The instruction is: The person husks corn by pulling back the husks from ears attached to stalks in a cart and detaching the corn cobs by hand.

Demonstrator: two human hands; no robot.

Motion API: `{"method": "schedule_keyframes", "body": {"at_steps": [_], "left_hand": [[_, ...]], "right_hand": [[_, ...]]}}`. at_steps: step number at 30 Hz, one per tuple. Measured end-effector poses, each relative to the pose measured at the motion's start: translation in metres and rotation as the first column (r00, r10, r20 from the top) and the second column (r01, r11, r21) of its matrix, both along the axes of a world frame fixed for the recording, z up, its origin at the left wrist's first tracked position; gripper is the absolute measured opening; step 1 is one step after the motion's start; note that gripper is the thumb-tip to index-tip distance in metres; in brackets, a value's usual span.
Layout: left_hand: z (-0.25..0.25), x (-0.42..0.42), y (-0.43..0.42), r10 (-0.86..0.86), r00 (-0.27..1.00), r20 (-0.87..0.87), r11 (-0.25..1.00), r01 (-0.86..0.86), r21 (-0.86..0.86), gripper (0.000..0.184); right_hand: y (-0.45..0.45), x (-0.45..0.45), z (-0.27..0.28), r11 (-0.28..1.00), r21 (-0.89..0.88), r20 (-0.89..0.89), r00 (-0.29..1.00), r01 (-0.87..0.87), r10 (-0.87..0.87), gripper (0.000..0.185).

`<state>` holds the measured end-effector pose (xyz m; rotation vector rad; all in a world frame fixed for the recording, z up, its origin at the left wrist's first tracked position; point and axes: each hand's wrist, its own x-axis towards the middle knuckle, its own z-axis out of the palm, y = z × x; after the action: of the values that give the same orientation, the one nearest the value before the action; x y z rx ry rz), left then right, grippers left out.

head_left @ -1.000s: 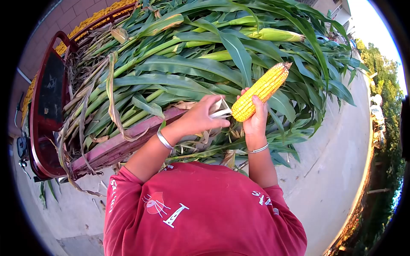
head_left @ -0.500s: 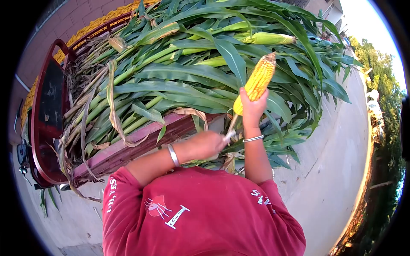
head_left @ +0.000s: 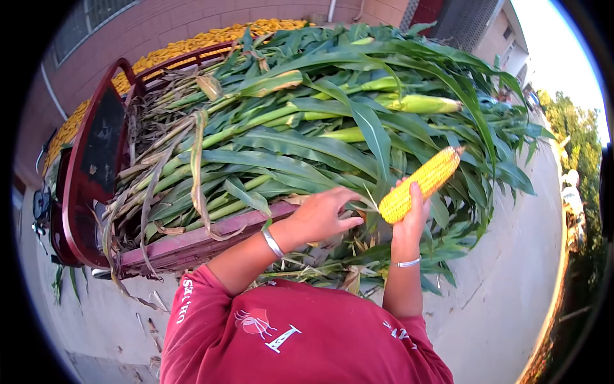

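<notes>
A bare yellow ear of corn slants up to the right, its dry brown tip pointing away from me. My right hand wraps around its lower part, the thumb lying along the kernels. Left of the cob's base hovers my left hand, fingers curved and apart, with nothing visible gripped. Thin pale husk strands show between that hand and the cob. Behind both hands lies a heap of green corn stalks. An ear still in its green husk rests on the heap.
The stalks fill a dark red cart bed with a raised metal frame at its left end. Many yellow cobs are piled along the brick wall. Leaves hang over the concrete ground on the right.
My left hand has let go of the stem end at the cob's base and moved left of it, fingers opening. The pale stem is gone from the cob, which now tilts further right.
</notes>
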<state>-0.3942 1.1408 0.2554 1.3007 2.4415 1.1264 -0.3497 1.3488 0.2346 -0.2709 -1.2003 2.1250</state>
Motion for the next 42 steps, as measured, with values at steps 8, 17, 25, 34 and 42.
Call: {"method": "schedule_keyframes", "body": {"at_steps": [8, 17, 25, 34, 42], "left_hand": [[-0.047, 0.01, 0.013, -0.24, 0.89, 0.389, 0.971, 0.217, 0.103, 0.031], [-0.051, 0.025, -0.022, -0.457, 0.878, 0.145, 0.887, 0.463, -0.008, 0.03], [-0.059, 0.002, -0.005, -0.246, 0.936, 0.252, 0.955, 0.19, 0.227, 0.097], [-0.106, 0.005, 0.028, -0.822, 0.569, -0.026, 0.531, 0.75, -0.395, 0.055], [0.007, -0.282, -0.032, -0.424, 0.497, 0.758, 0.885, 0.405, 0.23, 0.058]], "right_hand": [[-0.048, 0.005, -0.006, 1.0, 0.014, 0.07, 0.997, -0.027, 0.026, 0.052], [-0.01, -0.008, -0.038, 0.583, 0.81, 0.196, 0.911, 0.058, -0.363, 0.052], [-0.07, 0.03, -0.068, 0.973, -0.218, 0.115, 0.988, -0.073, 0.1, 0.042], [-0.081, 0.17, -0.127, 0.847, -0.454, 0.413, 0.777, -0.277, 0.476, 0.056], [-0.032, 0.23, -0.239, 0.919, -0.395, 0.736, 0.6, 0.005, 0.314, 0.049]]}}
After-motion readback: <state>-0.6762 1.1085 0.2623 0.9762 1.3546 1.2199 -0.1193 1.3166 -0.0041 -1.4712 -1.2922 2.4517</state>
